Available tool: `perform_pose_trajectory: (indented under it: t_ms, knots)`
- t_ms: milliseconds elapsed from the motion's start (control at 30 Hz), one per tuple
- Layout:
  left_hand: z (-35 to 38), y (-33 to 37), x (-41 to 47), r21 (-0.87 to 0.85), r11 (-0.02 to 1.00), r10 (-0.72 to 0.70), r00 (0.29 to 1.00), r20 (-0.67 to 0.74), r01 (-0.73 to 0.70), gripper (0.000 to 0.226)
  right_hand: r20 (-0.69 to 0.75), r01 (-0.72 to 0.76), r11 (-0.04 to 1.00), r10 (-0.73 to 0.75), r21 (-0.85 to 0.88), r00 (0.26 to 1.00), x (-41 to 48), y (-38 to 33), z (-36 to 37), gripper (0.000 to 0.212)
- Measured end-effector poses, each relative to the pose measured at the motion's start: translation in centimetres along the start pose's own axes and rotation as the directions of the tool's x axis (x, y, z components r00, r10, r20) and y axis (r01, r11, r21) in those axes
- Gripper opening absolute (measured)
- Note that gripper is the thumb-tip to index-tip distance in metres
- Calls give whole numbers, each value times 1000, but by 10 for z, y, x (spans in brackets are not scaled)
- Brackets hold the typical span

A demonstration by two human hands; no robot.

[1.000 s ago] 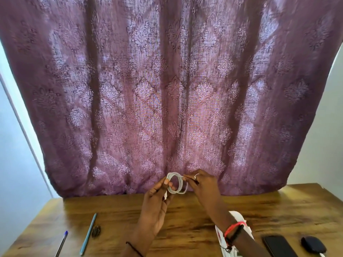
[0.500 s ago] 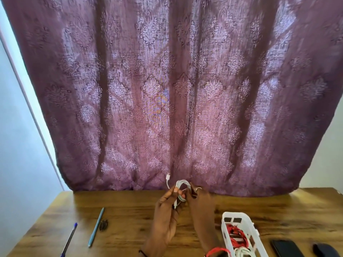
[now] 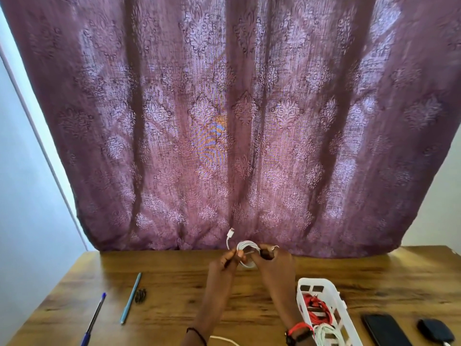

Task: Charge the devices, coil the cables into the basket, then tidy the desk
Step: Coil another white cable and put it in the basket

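Curtain [image 3: 237,121] — purple, patterned with pale damask motifs, hanging across the far side and filling most of the view; its hem meets the far edge of the desk.

Desk [image 3: 174,308] — wood-grain top, running from the curtain hem to the near edge.

Basket [image 3: 334,295] — white slotted plastic, long and narrow, on the desk to the right of the hands. Inside it, a red cable [image 3: 318,310] toward the far end and a bundle of white cable [image 3: 326,333] toward the near end.

Left hand [image 3: 224,268] — raised over the middle of the desk, fingers drawn together and pinched on the left side of the coiled cable.

Right hand [image 3: 274,263] — just beside the left, fingers closed on the right side of the same coil; red and dark bands at the wrist.

Phone [image 3: 385,329] — dark, screen up, flat on the desk right of the basket.

Dark case [image 3: 435,330] — small, rounded, right of the phone, at the near right corner.

Coiled white cable [image 3: 247,254] — held between both hands above the desk, near the curtain hem; one free end with its plug [image 3: 230,233] sticks up to the left.

Light blue pen [image 3: 131,297] — on the desk, left of the hands.

Dark blue pen [image 3: 93,318] — further left, nearer the edge.

Small dark clip [image 3: 141,294] — just beside the light blue pen; its kind cannot be told.
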State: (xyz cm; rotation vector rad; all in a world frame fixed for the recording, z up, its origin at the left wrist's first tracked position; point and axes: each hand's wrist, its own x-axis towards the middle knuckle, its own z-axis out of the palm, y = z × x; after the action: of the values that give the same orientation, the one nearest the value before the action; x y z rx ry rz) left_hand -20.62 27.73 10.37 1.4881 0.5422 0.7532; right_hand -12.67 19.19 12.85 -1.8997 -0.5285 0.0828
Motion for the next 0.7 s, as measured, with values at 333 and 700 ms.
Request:
perform_pose_trajectory:
  t_ms: [333, 700]
  knots:
    - [1, 4, 6, 533, 807, 343, 937, -72, -254, 29, 133, -8, 928, -45, 372, 990, -2, 5, -1, 51]
    - [0, 4, 10, 500, 818, 369, 927, -74, -286, 31, 347, -172, 662, -141, 730, 927, -4, -3, -11, 72]
